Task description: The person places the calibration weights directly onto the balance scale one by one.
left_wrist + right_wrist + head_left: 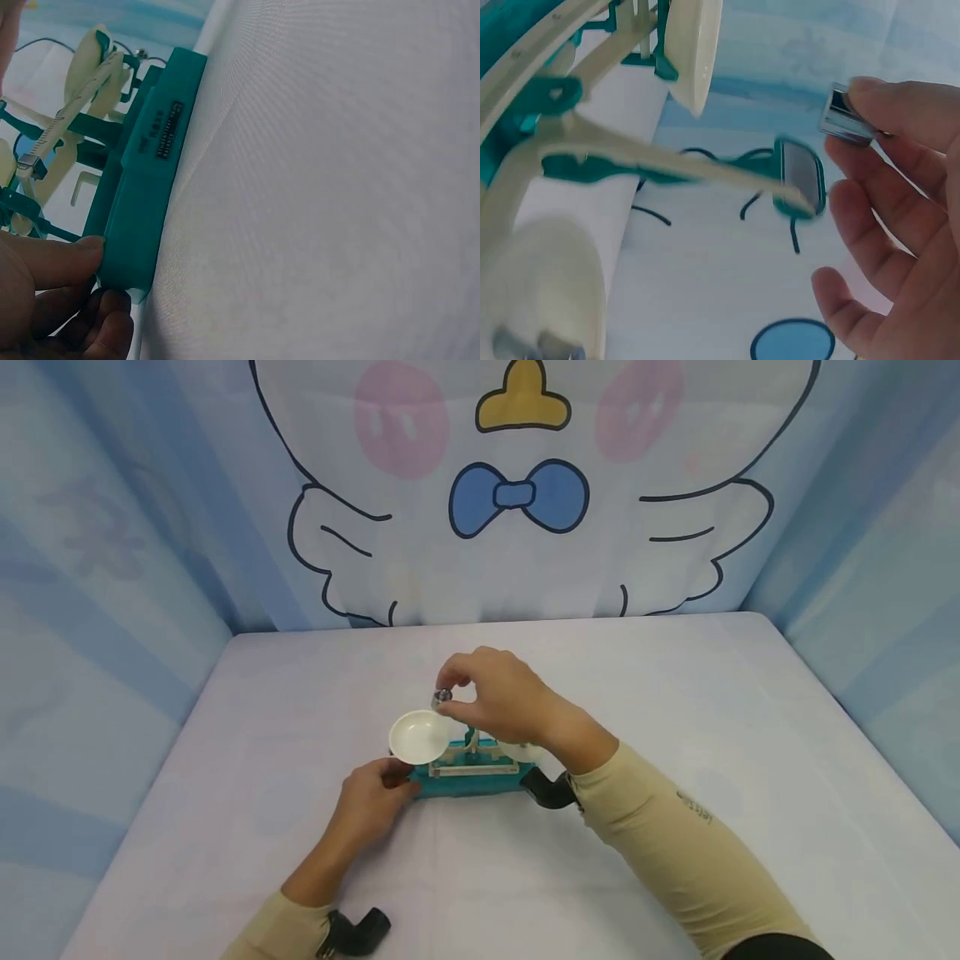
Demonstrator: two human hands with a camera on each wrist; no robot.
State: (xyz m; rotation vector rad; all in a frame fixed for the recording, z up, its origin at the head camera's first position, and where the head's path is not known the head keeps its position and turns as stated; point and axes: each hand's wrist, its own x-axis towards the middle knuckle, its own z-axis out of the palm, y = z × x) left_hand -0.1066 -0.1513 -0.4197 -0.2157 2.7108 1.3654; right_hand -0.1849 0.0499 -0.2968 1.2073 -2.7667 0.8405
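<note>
A small balance scale with a teal base point(471, 786) and cream pans stands in front of me. My left hand point(372, 803) grips the left end of that base, its thumb on top and fingers bent at the end in the left wrist view. Between thumb and fingertips, my right hand point(506, 695) pinches a shiny metal weight point(846, 118) above the scale, close to the left pan point(418, 737). That pan looks bare inside. Metal pieces point(555, 346) lie in the nearer pan point(551, 277) in the right wrist view; my right wrist partly covers that pan from the head view.
A pale cloth-covered table point(225, 827) carries the scale. Behind it hangs a curtain point(517, 577) with a cartoon print, and blue-white curtains close both sides. Black wrist cameras point(551, 789) jut from the beige sleeves point(667, 827).
</note>
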